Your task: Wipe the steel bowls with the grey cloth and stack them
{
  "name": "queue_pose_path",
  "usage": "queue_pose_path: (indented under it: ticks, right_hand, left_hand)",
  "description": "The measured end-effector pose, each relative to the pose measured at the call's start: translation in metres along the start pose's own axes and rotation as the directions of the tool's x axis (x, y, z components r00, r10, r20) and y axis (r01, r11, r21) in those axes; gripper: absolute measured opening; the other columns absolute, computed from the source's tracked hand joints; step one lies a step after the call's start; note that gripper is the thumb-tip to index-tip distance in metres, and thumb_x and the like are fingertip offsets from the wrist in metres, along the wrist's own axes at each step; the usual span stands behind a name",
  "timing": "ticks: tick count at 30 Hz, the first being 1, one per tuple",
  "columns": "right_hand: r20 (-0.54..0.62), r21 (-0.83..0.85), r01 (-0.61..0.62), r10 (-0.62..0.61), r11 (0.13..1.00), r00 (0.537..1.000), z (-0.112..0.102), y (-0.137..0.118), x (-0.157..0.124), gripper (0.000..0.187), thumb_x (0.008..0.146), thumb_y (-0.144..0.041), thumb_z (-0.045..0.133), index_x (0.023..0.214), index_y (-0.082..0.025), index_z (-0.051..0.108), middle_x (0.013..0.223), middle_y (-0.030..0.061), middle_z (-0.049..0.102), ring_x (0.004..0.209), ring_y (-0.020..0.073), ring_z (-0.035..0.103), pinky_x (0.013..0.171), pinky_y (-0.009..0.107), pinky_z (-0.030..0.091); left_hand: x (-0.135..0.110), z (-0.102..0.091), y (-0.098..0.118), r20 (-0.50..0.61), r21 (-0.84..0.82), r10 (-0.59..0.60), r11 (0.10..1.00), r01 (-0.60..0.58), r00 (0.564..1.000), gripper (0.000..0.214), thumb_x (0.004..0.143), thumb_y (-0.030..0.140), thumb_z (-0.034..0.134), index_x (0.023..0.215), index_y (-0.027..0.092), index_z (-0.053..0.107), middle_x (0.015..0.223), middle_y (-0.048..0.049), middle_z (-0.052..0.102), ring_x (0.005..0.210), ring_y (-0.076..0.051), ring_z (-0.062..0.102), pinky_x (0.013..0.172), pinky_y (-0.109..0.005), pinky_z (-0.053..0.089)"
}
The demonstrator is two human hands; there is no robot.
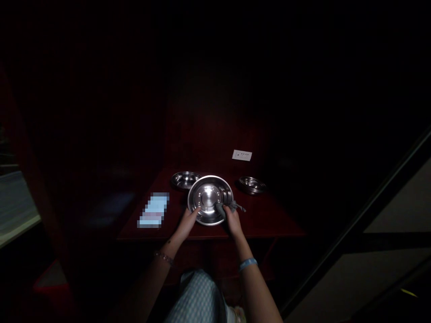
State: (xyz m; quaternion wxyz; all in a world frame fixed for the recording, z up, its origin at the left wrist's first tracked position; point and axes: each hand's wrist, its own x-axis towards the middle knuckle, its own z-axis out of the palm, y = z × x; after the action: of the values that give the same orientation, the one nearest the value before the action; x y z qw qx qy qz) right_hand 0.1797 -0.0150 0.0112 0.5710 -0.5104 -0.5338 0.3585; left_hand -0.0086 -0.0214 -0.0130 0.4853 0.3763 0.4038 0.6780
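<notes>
A shiny round metal bowl point(209, 195) is tilted toward me above the table's front part. My left hand point(189, 220) grips its lower left rim, thumb on the inner side. At the lower right rim, my right hand point(231, 219) is closed around a grey cloth point(221, 210) pressed against the bowl; the cloth's loose end sticks out to the right. Behind the bowl on the left lies another metal bowl point(183, 180), partly covered by it. Several stacked metal bowls point(252, 185) stand to the right at the back.
The dark red table point(269, 222) meets a dark red wall with a white power socket point(242, 155). A bright pixelated rectangle point(154, 211) lies on the table's left side. My knee in checked fabric point(198, 296) is below the front edge. Dark panels stand on both sides.
</notes>
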Motion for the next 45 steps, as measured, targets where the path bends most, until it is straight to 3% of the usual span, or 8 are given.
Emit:
queue_pose_path:
  ticks: [5,10,15,22,28,37,45]
  right_hand:
    - [0.028,-0.094,0.016,-0.013,0.995,1.0,0.002,-0.003,-0.004,0.027,0.076,-0.046,0.063,0.082,-0.024,0.076,0.093,0.0059,0.079,0.097,0.0288,0.071,0.092,0.037,0.051]
    - [-0.012,-0.088,0.013,-0.014,0.996,1.0,0.003,-0.009,-0.005,0.024,0.076,-0.042,0.061,0.077,-0.022,0.074,0.088,0.0065,0.079,0.092,0.0282,0.071,0.086,0.036,0.053]
    - [-0.04,-0.083,0.015,-0.019,0.996,0.999,0.003,-0.01,-0.003,0.025,0.072,-0.042,0.062,0.074,-0.02,0.073,0.084,0.0075,0.079,0.09,0.0282,0.071,0.083,0.034,0.052]
    - [-0.084,-0.019,0.007,-0.009,1.0,0.996,0.002,-0.01,-0.003,0.033,0.072,-0.047,0.062,0.081,-0.018,0.075,0.092,0.0101,0.08,0.096,0.0299,0.071,0.086,0.035,0.052]
    - [-0.106,0.03,0.031,-0.028,0.999,0.994,0.001,-0.006,-0.001,0.04,0.074,-0.052,0.064,0.09,-0.017,0.077,0.1,0.0108,0.08,0.103,0.0305,0.071,0.091,0.036,0.051]
    - [-0.16,0.041,0.022,-0.015,0.999,0.987,0.001,-0.002,0.003,0.044,0.075,-0.057,0.064,0.087,-0.017,0.075,0.095,0.011,0.08,0.101,0.0313,0.072,0.089,0.037,0.051]
    - [-0.179,0.096,0.014,0.003,0.995,0.984,0.0,-0.003,0.001,0.048,0.075,-0.057,0.064,0.095,-0.015,0.076,0.102,0.0115,0.08,0.103,0.0305,0.071,0.09,0.035,0.051]
  left_hand:
    - [0.003,-0.002,0.001,-0.039,-0.104,-0.075,0.992,0.071,0.996,0.044,0.073,0.025,0.075,0.115,0.015,0.069,0.117,-0.0133,0.076,0.12,-0.029,0.067,0.114,-0.048,0.043]
    - [-0.002,0.002,0.006,-0.083,0.012,0.056,0.998,-0.055,0.995,0.035,0.074,0.018,0.067,0.109,0.017,0.073,0.112,-0.0092,0.078,0.121,-0.027,0.066,0.115,-0.046,0.042]
    - [-0.007,0.004,0.015,-0.096,0.06,0.029,0.998,-0.024,0.995,0.029,0.073,0.016,0.063,0.1,0.018,0.074,0.099,-0.0074,0.079,0.112,-0.028,0.069,0.11,-0.045,0.047]
    - [-0.007,0.004,0.015,-0.082,0.099,0.064,0.994,-0.056,0.995,0.03,0.077,0.019,0.067,0.106,0.015,0.072,0.113,-0.0113,0.078,0.115,-0.028,0.07,0.11,-0.044,0.047]
    - [-0.008,0.004,0.011,-0.002,0.106,0.117,0.988,-0.116,0.993,0.039,0.079,0.026,0.074,0.117,0.017,0.07,0.129,-0.0125,0.072,0.128,-0.029,0.063,0.117,-0.043,0.04]
    - [-0.014,0.008,0.017,0.1,0.094,0.149,0.983,-0.159,0.984,0.058,0.079,0.032,0.075,0.133,0.019,0.059,0.14,-0.0113,0.065,0.136,-0.026,0.056,0.12,-0.039,0.037]
    - [-0.016,0.007,0.014,0.211,0.174,0.121,0.972,-0.159,0.97,0.052,0.073,0.029,0.078,0.121,0.016,0.066,0.132,-0.0153,0.07,0.129,-0.028,0.061,0.119,-0.043,0.036]
